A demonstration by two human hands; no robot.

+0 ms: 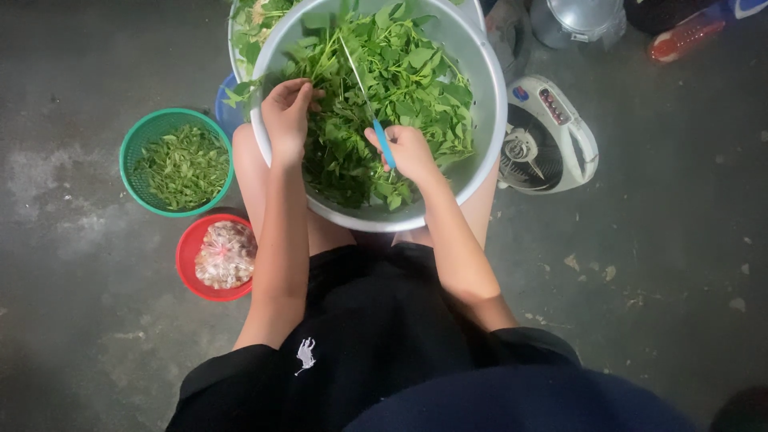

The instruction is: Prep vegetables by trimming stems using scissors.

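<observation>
Both hands work in the big bowl (pixel 488 120) of greens (pixel 400 80): left hand (pixel 286 112) grips leaves, right hand (pixel 408 152) holds scissors (pixel 370 104), blades pointing away and slightly left toward the nearby left hand.

Home setting, informal food-prep spot on bare grey concrete floor (pixel 656 264). Person sits low, big metal bowl (pixel 480 88) of leafy greens (pixel 400 88) at knees. Around: green plastic basket (pixel 132 148), red bowl (pixel 186 252), small white floor fan (pixel 552 136), metal pot (pixel 576 20). Household clutter, no tabletop.
</observation>
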